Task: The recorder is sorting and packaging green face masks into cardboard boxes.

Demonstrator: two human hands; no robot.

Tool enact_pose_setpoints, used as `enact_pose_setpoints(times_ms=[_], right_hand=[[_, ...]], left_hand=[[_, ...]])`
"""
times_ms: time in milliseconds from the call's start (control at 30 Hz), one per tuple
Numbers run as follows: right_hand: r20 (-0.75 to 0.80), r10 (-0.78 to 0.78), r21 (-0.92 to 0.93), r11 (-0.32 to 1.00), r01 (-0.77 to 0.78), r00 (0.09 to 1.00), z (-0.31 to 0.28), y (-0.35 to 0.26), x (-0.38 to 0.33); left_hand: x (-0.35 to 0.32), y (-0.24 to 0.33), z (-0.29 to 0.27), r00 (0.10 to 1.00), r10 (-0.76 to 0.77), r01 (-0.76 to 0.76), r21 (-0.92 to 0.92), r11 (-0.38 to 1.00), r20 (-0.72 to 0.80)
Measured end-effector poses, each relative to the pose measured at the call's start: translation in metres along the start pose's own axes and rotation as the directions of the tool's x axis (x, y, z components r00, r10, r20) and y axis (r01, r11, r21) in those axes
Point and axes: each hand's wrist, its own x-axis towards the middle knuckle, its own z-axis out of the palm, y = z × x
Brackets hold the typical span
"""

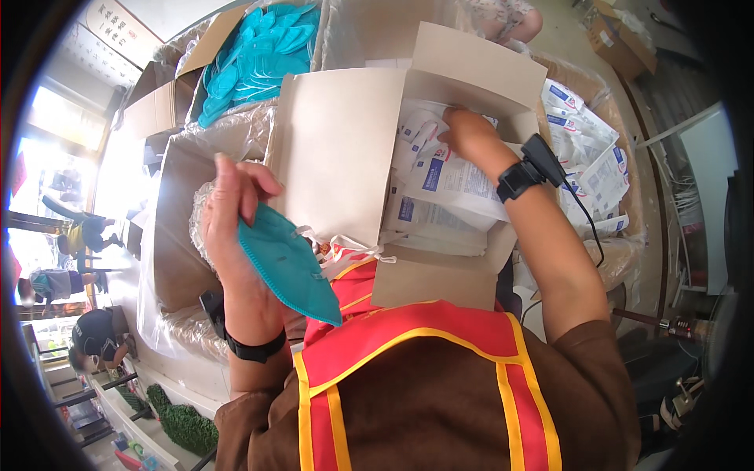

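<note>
Teal, folded flat, a face mask [289, 265] sits pinched in the left hand [232, 228], fingers curled around its upper edge, white ear loops dangling right of it. Behind, upper left, a lined carton holds a heap of teal masks [255, 59]. At centre stands an open cardboard box [338, 149] filled with white flat packets [444, 184] bearing blue rectangular labels. The right hand [469, 129] reaches into it, fingers bent down among the packets; its grip is hidden. Further right lies a pile of white packets [585, 145].
</note>
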Motion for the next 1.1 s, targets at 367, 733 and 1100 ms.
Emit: enact_pose_setpoints(times_ms=[367,733,1100], right_hand=[[-0.214,-0.338,0.335,0.856,0.394,0.916,-0.089,-0.059,-0.103],[-0.305,-0.41,0.362,0.785,0.503,0.859,-0.09,-0.069,-0.127],[-0.381,-0.611,0.147,0.701,0.698,0.694,-0.114,-0.093,-0.169]], left_hand=[[0.004,-0.016,0.049,0.871,-0.032,-0.234,0.471,0.85,0.491],[-0.02,-0.019,0.075,0.739,0.02,-0.418,0.435,0.798,0.673],[0.016,-0.05,0.052,0.889,-0.343,0.337,0.075,0.939,0.302]])
